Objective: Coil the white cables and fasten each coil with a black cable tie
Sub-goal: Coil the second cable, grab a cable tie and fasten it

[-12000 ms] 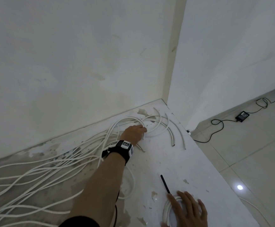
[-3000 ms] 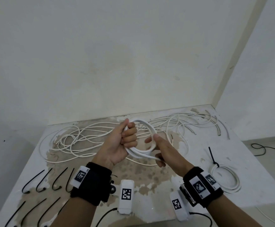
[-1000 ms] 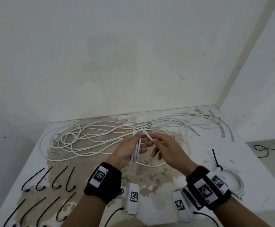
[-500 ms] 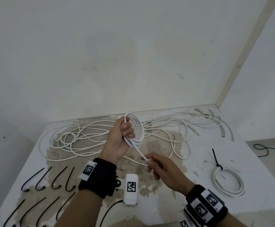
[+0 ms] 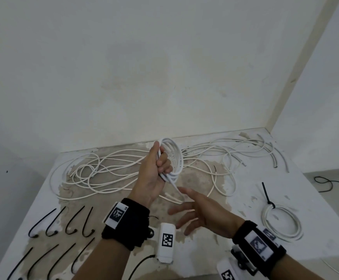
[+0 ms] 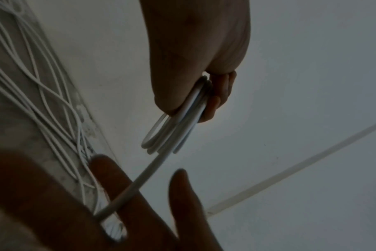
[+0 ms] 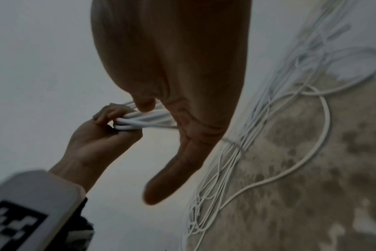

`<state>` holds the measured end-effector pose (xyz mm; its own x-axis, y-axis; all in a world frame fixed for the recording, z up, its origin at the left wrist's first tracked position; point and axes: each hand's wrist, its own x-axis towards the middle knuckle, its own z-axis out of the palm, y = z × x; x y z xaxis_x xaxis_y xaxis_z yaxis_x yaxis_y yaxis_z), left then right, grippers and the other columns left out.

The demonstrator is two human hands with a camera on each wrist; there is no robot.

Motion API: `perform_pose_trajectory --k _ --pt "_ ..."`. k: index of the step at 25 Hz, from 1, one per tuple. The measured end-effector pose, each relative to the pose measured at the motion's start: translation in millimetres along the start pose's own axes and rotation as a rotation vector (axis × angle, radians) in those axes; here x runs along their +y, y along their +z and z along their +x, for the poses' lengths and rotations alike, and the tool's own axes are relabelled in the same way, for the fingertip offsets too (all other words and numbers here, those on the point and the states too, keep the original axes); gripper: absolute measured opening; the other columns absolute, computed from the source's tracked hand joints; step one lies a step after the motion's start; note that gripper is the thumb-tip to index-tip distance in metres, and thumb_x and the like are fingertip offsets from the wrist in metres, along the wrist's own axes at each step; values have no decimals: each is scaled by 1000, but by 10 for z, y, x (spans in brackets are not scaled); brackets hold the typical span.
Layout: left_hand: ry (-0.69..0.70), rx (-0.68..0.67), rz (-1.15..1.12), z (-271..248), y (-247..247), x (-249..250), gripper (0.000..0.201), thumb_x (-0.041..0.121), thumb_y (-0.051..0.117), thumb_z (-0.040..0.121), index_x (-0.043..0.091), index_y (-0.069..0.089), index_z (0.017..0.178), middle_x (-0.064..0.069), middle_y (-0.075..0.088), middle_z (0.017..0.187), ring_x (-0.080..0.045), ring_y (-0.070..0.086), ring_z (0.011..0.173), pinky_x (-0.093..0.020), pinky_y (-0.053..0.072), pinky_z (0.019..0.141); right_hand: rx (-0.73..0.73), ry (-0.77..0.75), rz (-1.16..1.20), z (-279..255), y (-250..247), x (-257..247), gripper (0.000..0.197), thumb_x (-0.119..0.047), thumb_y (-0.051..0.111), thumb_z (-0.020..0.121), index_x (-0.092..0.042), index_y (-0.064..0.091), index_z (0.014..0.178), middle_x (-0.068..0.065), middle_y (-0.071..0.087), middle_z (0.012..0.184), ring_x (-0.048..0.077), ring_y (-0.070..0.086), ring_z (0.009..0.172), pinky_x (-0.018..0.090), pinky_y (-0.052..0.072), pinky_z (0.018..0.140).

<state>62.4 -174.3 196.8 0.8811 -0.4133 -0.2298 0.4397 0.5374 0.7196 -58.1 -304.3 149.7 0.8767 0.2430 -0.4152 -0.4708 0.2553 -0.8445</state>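
My left hand is raised above the table and grips a small coil of white cable, fingers curled round its several loops. The coil's loose tail hangs down towards my right hand, which is below it with straight, spread fingers. In the left wrist view the tail lies across the right hand's fingers beneath the coil. The right wrist view shows my left hand clamping the loops. A finished coil closed with a black tie lies at the right.
Loose white cables sprawl over the back of the stained table, up to the wall. Two rows of black cable ties lie at the front left. A black cord runs on the floor to the right.
My right hand has let go of the cable tail that it pinched half a second ago and spread its fingers. The left hand keeps the coil raised in about the same place.
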Motion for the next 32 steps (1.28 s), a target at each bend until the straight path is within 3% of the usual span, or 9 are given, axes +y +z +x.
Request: perform_pose_trajectory --k 3,7,9,13,18,22,25,29,32 --pt "-94 -57 -88 -79 51 -76 29 34 45 99 17 50 76 9 28 41 -3 25 32 -17 23 39 98 53 312 179 56 35 45 -40 45 105 -9 54 135 17 70 118 34 72 94 41 60 71" --pt "-245 -123 -57 -182 -72 -43 28 38 52 91 16 49 73 9 27 39 -3 24 29 -16 19 37 491 -132 555 268 -227 28 49 1 49 100 -5 37 147 14 68 98 24 67 72 34 62 60" --pt "-314 -139 7 -235 -115 -44 26 35 53 89 16 48 72 9 27 39 -3 23 28 -16 18 37 566 -284 445 215 -336 -50 51 6 45 100 -12 35 147 12 71 105 22 66 70 33 61 61" --pt "-460 -235 57 -269 -98 -107 30 37 48 93 15 49 73 11 26 38 -3 22 28 -17 15 38 694 -660 -352 143 -221 -103 40 4 43 102 -18 63 130 -1 72 106 12 66 90 24 53 76" --pt "-518 -363 -14 -243 -63 -61 27 37 55 92 15 51 76 10 32 40 -2 29 27 -14 24 33 718 -772 -182 129 -81 -100 44 1 33 106 -22 66 126 -3 73 113 14 69 101 29 59 80" --pt "-486 -366 135 -271 2 -10 24 35 57 92 13 53 83 8 34 50 -1 28 28 -13 22 33 664 -857 -188 112 -26 -57 36 -15 33 110 -24 63 128 -5 72 101 14 66 78 26 50 64" --pt "-410 -282 409 -320 103 -2 23 30 48 97 13 56 85 5 31 49 -5 28 34 -19 23 40 649 -870 -384 120 -56 23 33 -35 43 105 -28 63 131 -21 64 88 -2 57 75 16 45 71" --pt "-269 -73 701 -317 192 -34 38 32 34 96 12 45 66 2 33 49 -11 26 39 -24 23 44 657 -874 -482 135 -77 29 30 -21 49 103 -28 65 127 -15 71 104 -7 59 80 12 43 74" --pt "-11 46 848 -292 188 -130 34 39 35 99 11 48 84 2 41 60 -10 30 42 -25 24 44 634 -868 -439 147 -56 32 30 -17 49 105 -29 66 125 -13 71 110 1 64 86 17 46 72"
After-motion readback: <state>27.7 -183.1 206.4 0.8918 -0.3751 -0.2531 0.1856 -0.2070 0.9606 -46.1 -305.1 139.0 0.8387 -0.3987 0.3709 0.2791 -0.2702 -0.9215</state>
